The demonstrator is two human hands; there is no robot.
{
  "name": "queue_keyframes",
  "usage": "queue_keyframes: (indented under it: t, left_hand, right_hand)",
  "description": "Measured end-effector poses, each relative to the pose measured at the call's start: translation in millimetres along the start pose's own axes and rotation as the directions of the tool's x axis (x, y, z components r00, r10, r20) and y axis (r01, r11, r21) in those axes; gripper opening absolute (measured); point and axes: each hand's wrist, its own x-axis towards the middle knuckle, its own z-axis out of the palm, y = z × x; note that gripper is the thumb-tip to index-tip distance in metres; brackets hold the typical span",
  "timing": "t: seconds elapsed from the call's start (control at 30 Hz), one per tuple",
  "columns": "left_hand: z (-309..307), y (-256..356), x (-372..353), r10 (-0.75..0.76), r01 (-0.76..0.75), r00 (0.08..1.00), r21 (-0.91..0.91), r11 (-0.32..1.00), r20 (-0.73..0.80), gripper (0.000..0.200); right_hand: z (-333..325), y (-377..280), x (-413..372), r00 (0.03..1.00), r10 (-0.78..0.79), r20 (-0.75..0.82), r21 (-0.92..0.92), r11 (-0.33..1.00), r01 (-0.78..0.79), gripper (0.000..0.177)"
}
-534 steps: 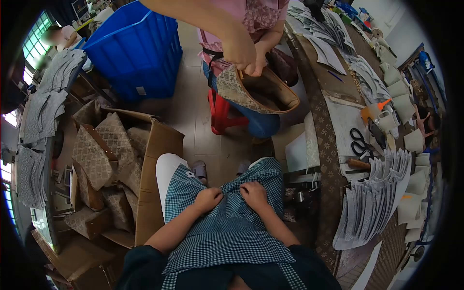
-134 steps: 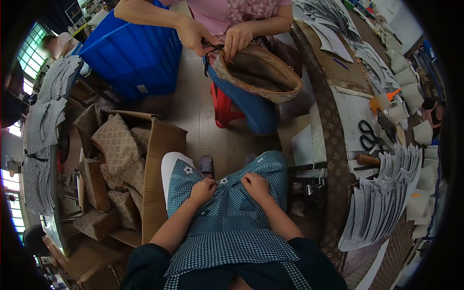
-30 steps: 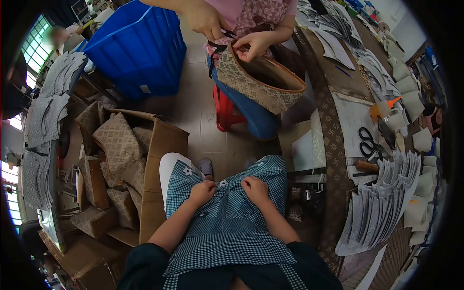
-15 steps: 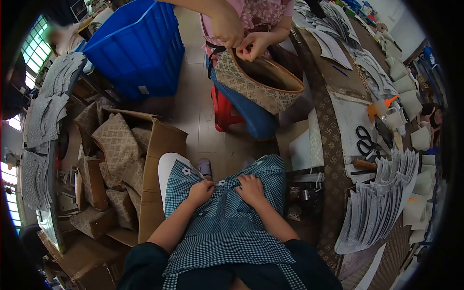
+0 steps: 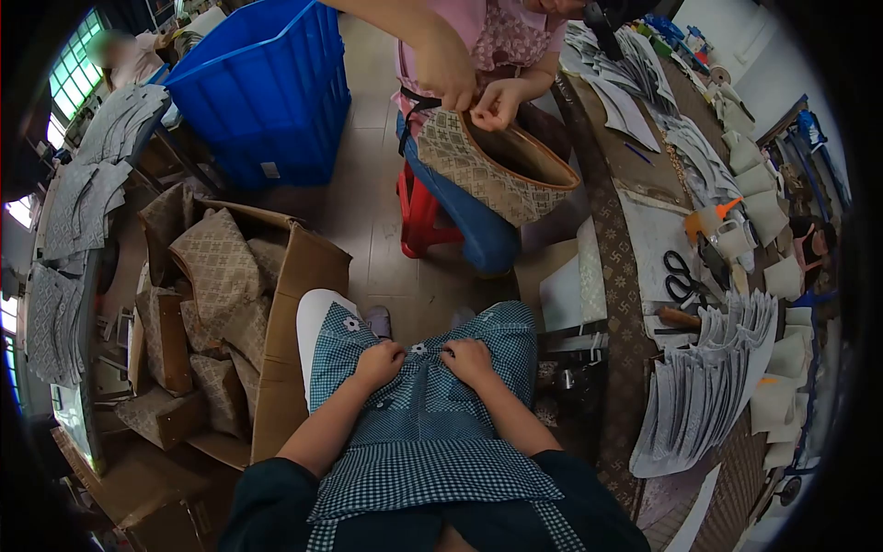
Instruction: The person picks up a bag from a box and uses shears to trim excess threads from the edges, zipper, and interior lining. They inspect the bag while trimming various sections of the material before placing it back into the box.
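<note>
My left hand (image 5: 380, 363) rests on the lap of my checked apron (image 5: 432, 469), holding nothing, its fingers loosely bent over the cloth. Beside it, on the other thigh, lies my right hand (image 5: 466, 360), also with nothing in it and fingers loosely laid on the apron. Across from me a co-worker in a pink flowered apron sits on a red stool (image 5: 416, 216). Both of that person's hands pinch the brown-trimmed rim of a patterned beige bag body (image 5: 478, 170), which leans on their lap.
At my left stands a cardboard box (image 5: 299, 340) full of patterned bag pieces (image 5: 221, 267), with a large blue bin (image 5: 253, 101) behind it. The right-hand workbench carries scissors (image 5: 682, 279), an orange-tipped bottle (image 5: 713, 219) and stacked grey pieces (image 5: 704, 386).
My hands stay on my lap; the right fingers have drawn in a little. The co-worker's hands and the bag shift slightly, and the co-worker's head comes lower into view.
</note>
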Motion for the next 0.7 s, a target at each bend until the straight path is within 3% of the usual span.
queue_keyframes:
  t: [0.23,0.33,0.7]
  left_hand:
    - [-4.8,5.2,-0.4,-0.045,0.046,0.999,-0.030,0.998,0.026,0.023]
    - [-6.5,6.1,-1.8,-0.039,0.039,0.999,-0.032,0.999,0.019,0.023]
    - [-6.3,-1.2,-3.0,-0.056,0.053,0.998,-0.101,0.993,-0.027,0.023]
  right_hand:
    - [-7.2,-4.2,-1.5,0.997,0.045,0.055,-0.001,0.999,-0.045,0.024]
    - [-6.9,-5.0,-4.2,1.000,-0.011,-0.006,0.003,1.000,0.011,0.023]
    - [-5.5,-16.3,-6.7,0.998,-0.062,-0.001,-0.068,0.996,0.062,0.019]
